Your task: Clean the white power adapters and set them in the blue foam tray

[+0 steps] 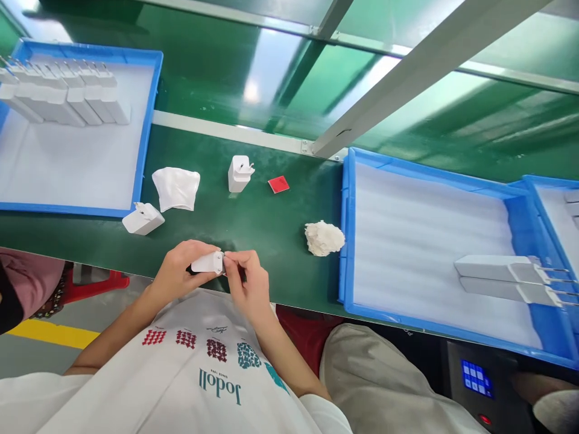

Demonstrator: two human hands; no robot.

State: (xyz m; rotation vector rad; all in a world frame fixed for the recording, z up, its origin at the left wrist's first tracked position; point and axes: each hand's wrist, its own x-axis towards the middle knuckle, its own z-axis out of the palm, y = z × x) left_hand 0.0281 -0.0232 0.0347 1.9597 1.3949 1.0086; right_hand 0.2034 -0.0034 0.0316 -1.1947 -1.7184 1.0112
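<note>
Near the front edge of the green table, my left hand (181, 269) grips a white plug charger (207, 263) between thumb and fingers. Its end face points toward my right hand (246, 280). My right thumb and fingers pinch together right at that end; what lies between them is too small and hidden to name. Another white charger (143, 219) lies on its side to the left, close to a folded white cloth (176, 188). Farther back stands a third charger (239, 175) with its pins showing. A small red square (278, 184) lies to the right of it.
A blue tray (147, 129) on the left holds a row of several chargers (67, 96). On the right, another blue tray (347, 235) holds two chargers (502, 277). A crumpled off-white lump (324, 238) sits beside it. A metal post (407, 66) slants overhead; people sit on both sides.
</note>
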